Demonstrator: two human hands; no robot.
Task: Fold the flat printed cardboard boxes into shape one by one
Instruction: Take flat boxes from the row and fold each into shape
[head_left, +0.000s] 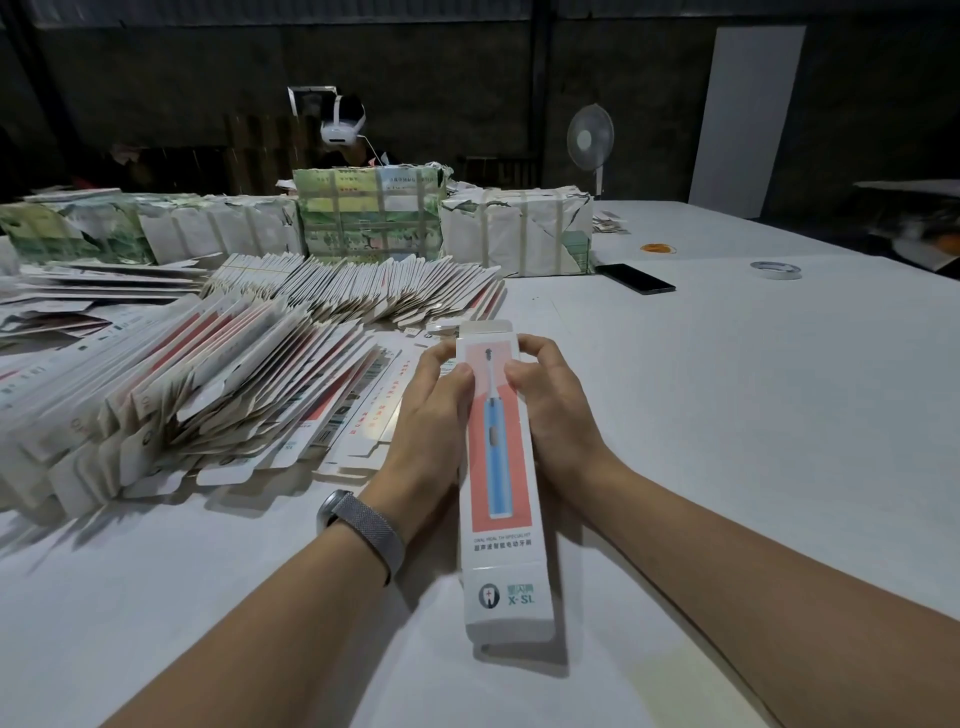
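Head view shows both hands holding one long box (498, 467) upright-lengthwise above the near middle of the table (727, 415). Left hand (434, 410) grips the box's left edge, its fingers (441, 358) curled round the far end, thumb on the printed face. Right hand (550, 410) grips the right edge likewise, fingers curled at the far end. A top flap sticks out beyond the fingertips. Flat boxes (234, 384) lie fanned in piles to the left. Wrapped bundles (369, 213) stand far behind; a phone (635, 278) lies right of them.
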